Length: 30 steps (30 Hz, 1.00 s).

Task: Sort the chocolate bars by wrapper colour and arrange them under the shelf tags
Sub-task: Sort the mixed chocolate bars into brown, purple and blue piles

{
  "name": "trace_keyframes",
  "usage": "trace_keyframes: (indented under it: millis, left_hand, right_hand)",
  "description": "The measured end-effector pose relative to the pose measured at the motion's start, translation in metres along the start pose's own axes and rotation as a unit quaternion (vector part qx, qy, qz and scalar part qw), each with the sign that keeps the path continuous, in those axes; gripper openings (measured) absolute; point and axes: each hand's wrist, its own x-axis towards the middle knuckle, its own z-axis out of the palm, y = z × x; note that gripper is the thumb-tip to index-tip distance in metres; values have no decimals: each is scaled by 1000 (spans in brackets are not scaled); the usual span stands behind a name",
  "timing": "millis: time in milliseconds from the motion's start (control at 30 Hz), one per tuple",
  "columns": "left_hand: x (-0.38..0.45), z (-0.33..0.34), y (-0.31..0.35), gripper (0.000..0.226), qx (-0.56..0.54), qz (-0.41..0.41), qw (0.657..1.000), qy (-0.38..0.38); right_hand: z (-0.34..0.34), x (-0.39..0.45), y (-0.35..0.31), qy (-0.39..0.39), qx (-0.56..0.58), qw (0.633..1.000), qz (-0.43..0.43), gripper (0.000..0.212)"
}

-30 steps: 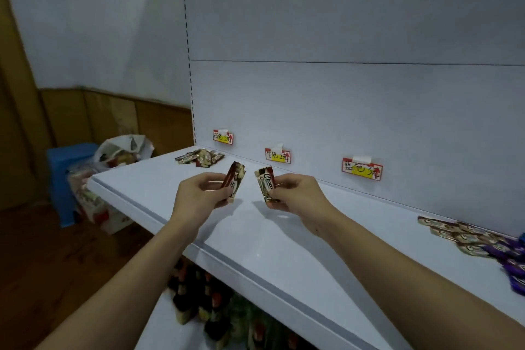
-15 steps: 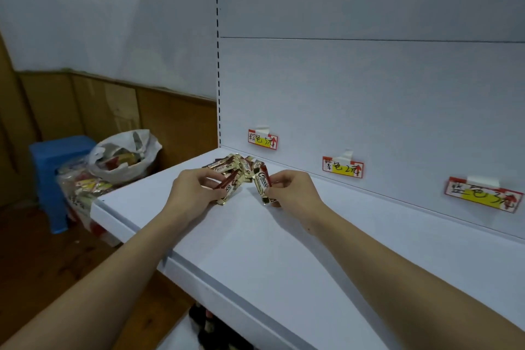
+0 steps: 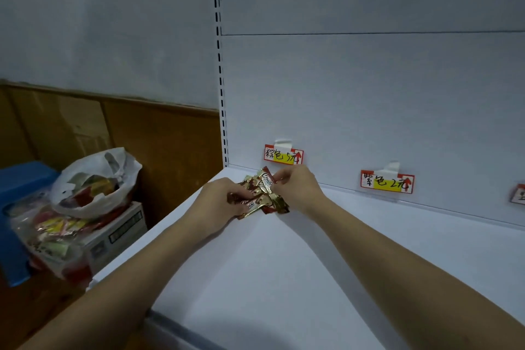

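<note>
Crinkled gold-and-brown foil bars are heaped on the smooth white shelf beneath the leftmost of three paper tags; one is pinched by each hand, left and right.

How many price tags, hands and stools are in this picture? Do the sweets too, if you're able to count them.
Price tags on the back panel: 3, the leftmost, the middle one and one cut off at the right edge.
Hands: 2, left hand and right hand.
Blue stool: 1.
Brown-and-gold chocolate bars: overlapping in a pile, no exact count possible.
Total counted: 6.
</note>
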Motion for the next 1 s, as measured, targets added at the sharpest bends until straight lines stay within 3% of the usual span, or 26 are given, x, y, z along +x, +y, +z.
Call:
trace_keyframes:
  millis: [200, 400, 567, 767, 1000]
  left_hand:
    - [8, -6, -9, 29, 13, 40, 999, -33]
    - [-2, -1, 10, 22, 4, 23, 999, 29]
    - [-10, 23, 74, 26, 49, 8, 998, 36]
    - [-17, 82, 173, 44, 138, 34, 990, -13]
    - [-18, 164, 289, 50, 96, 31, 992, -80]
  right_hand:
    - [2, 0, 0, 18, -67, 997, -33, 20]
    - [-25, -20, 7, 31, -54, 996, -57, 19]
    - [-79, -56, 27, 4, -102, 991, -84, 17]
    - [-173, -115, 79, -18, -239, 966, -92, 29]
    - [-292, -169, 148, -4, -320, 946, -61, 35]
